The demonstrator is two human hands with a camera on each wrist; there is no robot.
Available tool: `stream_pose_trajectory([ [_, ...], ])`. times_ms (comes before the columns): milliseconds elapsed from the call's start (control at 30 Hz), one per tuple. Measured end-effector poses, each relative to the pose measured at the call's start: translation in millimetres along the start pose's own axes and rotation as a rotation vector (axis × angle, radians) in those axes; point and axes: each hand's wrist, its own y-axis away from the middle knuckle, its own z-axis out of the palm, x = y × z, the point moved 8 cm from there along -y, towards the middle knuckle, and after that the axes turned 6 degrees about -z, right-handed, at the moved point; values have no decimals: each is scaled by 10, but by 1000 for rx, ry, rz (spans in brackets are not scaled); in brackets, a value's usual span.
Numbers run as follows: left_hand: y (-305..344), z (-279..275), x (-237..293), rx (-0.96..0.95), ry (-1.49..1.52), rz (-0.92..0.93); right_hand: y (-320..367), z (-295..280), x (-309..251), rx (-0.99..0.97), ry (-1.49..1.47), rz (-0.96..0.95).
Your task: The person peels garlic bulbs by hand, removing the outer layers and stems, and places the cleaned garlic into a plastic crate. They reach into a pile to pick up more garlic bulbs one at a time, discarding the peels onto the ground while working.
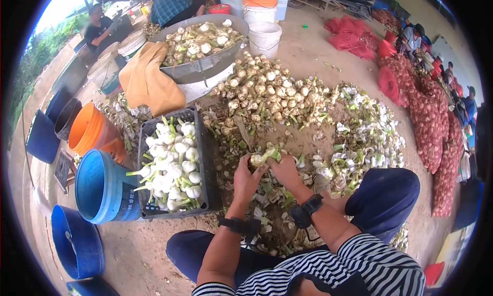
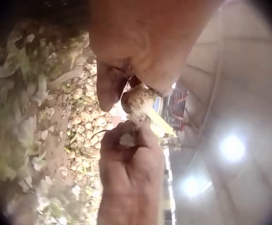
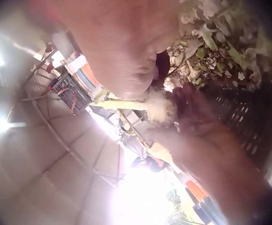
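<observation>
Between both hands, over the littered ground, is a garlic bulb (image 1: 256, 160) with a pale green stem. My left hand (image 1: 246, 180) grips the bulb from the left, fingers curled round it. From the other side my right hand (image 1: 287, 173) pinches at the stem end. In the left wrist view, the bulb (image 2: 138, 100) shows brownish, dirty skin, and the right hand's (image 2: 130, 164) thumb and fingers meet close against it. The right wrist view has the stem (image 3: 119, 105) sticking out past the right hand's fingers, partly hidden by them.
A black crate (image 1: 204, 157) of clean white garlic (image 1: 174, 162) stands at left. Ahead lies a heap of unpeeled bulbs (image 1: 277, 90), with peeled skins (image 1: 364, 131) to its right. Buckets, including a blue one (image 1: 105, 185), line the left; a large basin (image 1: 210, 72) sits behind.
</observation>
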Motion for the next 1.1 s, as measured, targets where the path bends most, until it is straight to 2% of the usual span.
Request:
stream_pose_trajectory([
  [33,-22,77,-142,-55,161,-88,18,-23,-69,15,79,-40],
  [100,-23,146,-180,-185,408,-281,29,6,-12,-18,-144,48],
  [200,-15,157,-139,-241,746,-378,54,85,62,27,-651,227],
  [233,-18,180,-131,-276,813,-386,69,125,83,58,-849,295],
  [333,-3,272,-53,-429,987,-380,34,177,191,67,-973,425],
  [433,133,336,191,-710,1096,-324,-185,60,776,223,-987,488],
  [500,138,310,258,-639,1103,-343,-274,-138,553,-89,-185,174],
  [567,120,295,186,-579,1047,-391,-206,-83,382,-347,552,-163],
  [667,25,278,-98,-430,922,-429,-144,-308,-17,-392,629,-134],
  [700,-5,286,-137,-420,911,-418,-140,-370,-195,-278,500,-256],
  [800,21,306,-104,-401,1012,-439,-74,-379,-593,-258,306,-354],
  [900,-3,325,-127,-384,1122,-426,-89,-304,-585,-257,508,-444],
  [1000,1,310,-113,-414,1115,-390,0,-255,-631,-224,590,-550],
  [1100,28,346,-144,-438,1121,-436,78,-244,-654,-214,638,-596],
])
